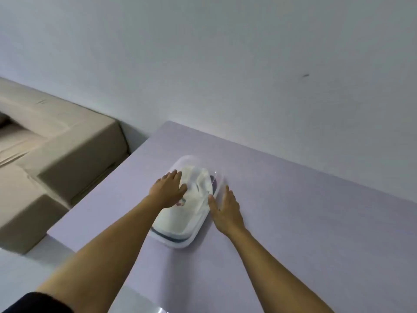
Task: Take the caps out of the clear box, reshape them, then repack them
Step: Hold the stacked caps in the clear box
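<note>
left grip (169,188) released, fingers flat on top of the clear box (191,160) | right grip (225,208) released too, lying along its right side | caps (194,213) inside, prob soft and light | box mid counter (304,211), looks like slick thin plastic, i'd grab both long rims

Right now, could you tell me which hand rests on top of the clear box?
The left hand, laid flat on the clear box; the right hand is instead beside the box, down at the table.
</note>
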